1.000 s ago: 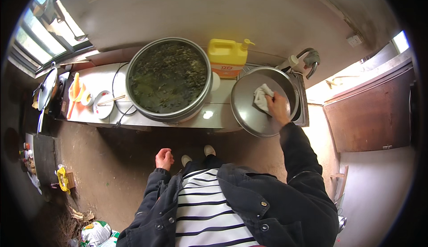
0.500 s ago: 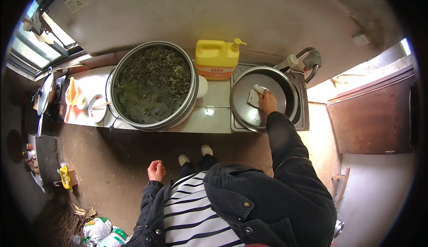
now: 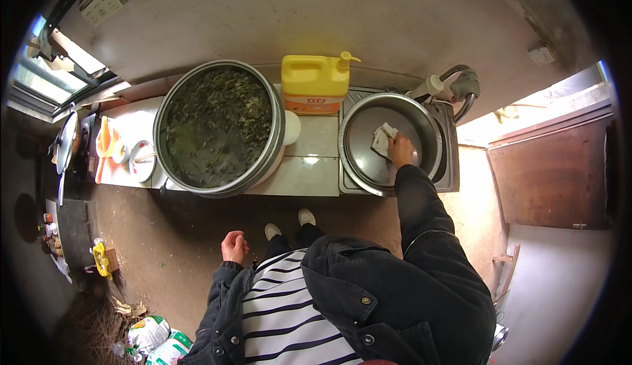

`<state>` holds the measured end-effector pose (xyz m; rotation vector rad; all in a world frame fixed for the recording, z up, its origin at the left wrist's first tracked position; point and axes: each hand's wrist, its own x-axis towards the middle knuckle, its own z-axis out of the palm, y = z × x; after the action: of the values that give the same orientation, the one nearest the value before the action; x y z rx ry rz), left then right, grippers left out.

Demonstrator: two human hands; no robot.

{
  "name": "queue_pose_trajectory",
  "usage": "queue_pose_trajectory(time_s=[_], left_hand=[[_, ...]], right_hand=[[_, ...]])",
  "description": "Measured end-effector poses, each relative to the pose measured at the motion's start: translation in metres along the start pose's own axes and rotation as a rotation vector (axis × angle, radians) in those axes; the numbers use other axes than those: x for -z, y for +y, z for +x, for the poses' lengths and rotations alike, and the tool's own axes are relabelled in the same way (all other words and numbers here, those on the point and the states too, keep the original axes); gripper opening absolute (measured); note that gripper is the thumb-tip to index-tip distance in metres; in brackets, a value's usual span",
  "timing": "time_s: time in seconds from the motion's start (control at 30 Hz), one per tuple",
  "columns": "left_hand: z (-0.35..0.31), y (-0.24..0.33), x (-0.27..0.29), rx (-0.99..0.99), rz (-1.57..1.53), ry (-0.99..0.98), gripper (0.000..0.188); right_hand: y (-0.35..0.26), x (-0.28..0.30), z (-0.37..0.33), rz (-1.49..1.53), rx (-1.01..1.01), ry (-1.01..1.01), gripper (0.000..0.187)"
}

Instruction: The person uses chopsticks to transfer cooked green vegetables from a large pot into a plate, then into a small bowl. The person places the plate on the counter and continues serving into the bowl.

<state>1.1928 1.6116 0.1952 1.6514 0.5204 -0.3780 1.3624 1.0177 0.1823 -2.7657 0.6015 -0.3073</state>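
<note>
My right hand (image 3: 399,149) grips a crumpled white cloth (image 3: 381,139) and presses it on the inside of a wide steel basin (image 3: 365,157). The basin rests over the sink (image 3: 449,167) at the right end of the counter. Low in front of the counter, my left hand (image 3: 234,247) hangs in mid-air beside my body with its fingers curled; I see nothing in it. Left of the basin, at the back of the counter, stands a yellow jug with a pump top (image 3: 315,83).
A large round pot (image 3: 282,124) of dark leafy greens in water stands left of the jug. Past it lie a bowl (image 3: 141,162) and an orange item (image 3: 104,136). A faucet (image 3: 431,87) with cloth wrapped on its spout rises behind the sink. Sacks (image 3: 148,334) lie on the floor.
The right hand and the cloth have shifted slightly within the basin. My view has moved a little; the left hand hangs much as before.
</note>
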Motion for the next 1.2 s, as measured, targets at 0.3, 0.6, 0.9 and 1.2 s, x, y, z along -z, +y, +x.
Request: queue_pose_trajectory(time_s=[0.3, 0.6, 0.9, 1.2], left_hand=[[0.001, 0.003, -0.006, 0.026, -0.006, -0.018, 0.014], [0.01, -0.003, 0.011, 0.037, -0.103, 0.098, 0.013], [0.056, 0.01, 0.112, 0.012, -0.262, 0.436, 0.027], [0.249, 0.075, 0.207, 0.06, -0.835, 0.04, 0.065]], right_hand=[[0.009, -0.005, 0.002, 0.091, 0.035, 0.047, 0.028], [0.006, 0.053, 0.002, -0.117, -0.143, -0.07, 0.039], [-0.127, 0.063, -0.114, 0.384, 0.286, -0.445, 0.028], [-0.387, 0.024, -0.246, 0.688, 0.138, -0.915, 0.023]])
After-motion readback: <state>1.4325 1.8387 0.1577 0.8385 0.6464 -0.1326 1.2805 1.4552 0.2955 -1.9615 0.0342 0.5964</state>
